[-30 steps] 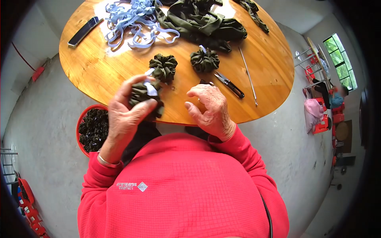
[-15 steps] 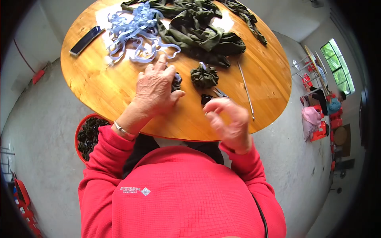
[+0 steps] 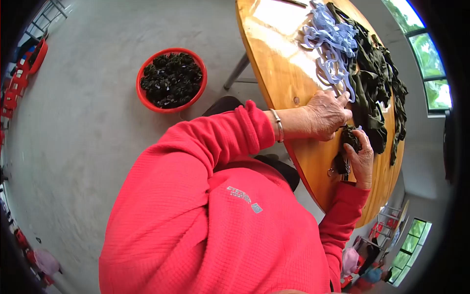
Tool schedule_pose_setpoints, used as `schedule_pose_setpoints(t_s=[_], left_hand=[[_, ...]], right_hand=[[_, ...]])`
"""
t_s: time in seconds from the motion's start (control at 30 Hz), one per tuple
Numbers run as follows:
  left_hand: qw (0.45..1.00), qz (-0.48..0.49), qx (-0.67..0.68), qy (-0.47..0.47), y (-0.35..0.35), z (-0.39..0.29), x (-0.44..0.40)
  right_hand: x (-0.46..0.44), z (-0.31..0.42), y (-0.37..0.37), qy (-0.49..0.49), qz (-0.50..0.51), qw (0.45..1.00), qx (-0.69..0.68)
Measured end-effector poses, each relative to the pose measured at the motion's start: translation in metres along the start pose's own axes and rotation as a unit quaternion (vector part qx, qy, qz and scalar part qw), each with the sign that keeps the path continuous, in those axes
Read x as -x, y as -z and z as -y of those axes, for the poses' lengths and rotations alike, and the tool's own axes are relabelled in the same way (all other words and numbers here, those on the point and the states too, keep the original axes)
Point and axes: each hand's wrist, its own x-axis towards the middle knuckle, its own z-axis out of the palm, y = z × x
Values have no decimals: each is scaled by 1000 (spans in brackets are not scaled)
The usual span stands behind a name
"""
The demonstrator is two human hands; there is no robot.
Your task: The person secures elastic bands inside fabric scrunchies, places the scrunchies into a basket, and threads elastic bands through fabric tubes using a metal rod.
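My right hand [image 3: 361, 159] has its thumb and fingers closed round a gathered dark green scrunchie [image 3: 350, 138] at the table's near side. Just below it lie scissors [image 3: 331, 172], partly covered by that hand. My left hand [image 3: 329, 116] is on the tabletop beside it, fingers bent and pointing toward the pale blue elastic strips [image 3: 335, 68]. Whatever lies beneath the left palm is hidden. Crumpled dark green fabric [image 3: 370, 93] spreads past both hands.
The round wooden table [image 3: 274, 68] runs along the right. On the floor to the left stands a red basin [image 3: 169, 110] filled with dark green scrunchies. The edge of a phone [image 3: 294, 2] shows at the top. Windows [image 3: 433, 73] are beyond the table.
The view has turned left, bringing the whole basin into sight. My right hand has moved from beside the scissors onto the scrunchie and closed round it. My left hand stays low over the table.
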Motion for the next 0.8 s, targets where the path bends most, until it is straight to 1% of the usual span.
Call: schedule_pose_setpoints(t_s=[0.07,0.17,0.2,0.23,0.27,0.3,0.33,0.37,0.4,0.43,0.47,0.5,0.57,0.6,0.63,0.67,0.7,0.73,0.77,0.8], left_hand=[[999,-7,48,13,1,6,-4],[987,-53,135,74,3,12,-8],[981,-78,155,92,0,15,-11],[970,-106,192,106,0,18,-12],[957,-134,228,121,1,21,-12],[941,-161,265,138,1,24,-13],[915,-158,344,140,3,29,-17],[873,-155,433,162,5,31,-19],[823,-151,517,183,8,31,-20],[764,-146,596,203,10,32,-19],[744,-185,617,176,2,32,-22],[717,-175,649,185,5,29,-19],[659,-152,708,203,13,15,-11],[657,-143,712,203,19,7,-6],[651,-137,721,194,28,-4,3],[636,-116,740,188,35,-13,15],[620,-94,758,181,43,-19,28],[627,-93,755,167,53,-22,44],[650,-67,737,174,68,-16,58],[673,-43,716,183,83,-10,75]], right_hand=[[-1,10,0,-3,-6,999,36],[1,0,-5,29,-50,996,72],[3,-7,-7,-34,-64,997,-14],[7,-15,-11,-95,-77,987,-100],[12,-19,-11,-156,-89,966,-185],[16,-19,-8,-166,-124,945,-253],[21,-17,-2,-174,-160,918,-318],[26,-16,3,-179,-195,886,-381],[31,-18,12,-149,-202,864,-437],[33,-4,20,-134,-225,844,-469],[34,7,25,-109,-245,842,-468],[35,18,30,-85,-266,839,-467],[38,55,30,-11,-307,895,-323],[41,78,25,25,-323,913,-248],[45,105,16,-6,-329,930,-163],[44,130,3,75,-292,953,-35],[43,149,-11,153,-247,952,93],[46,160,-24,168,-256,951,44],[48,167,-36,185,-264,947,-7],[52,174,-39,189,-238,953,12]])
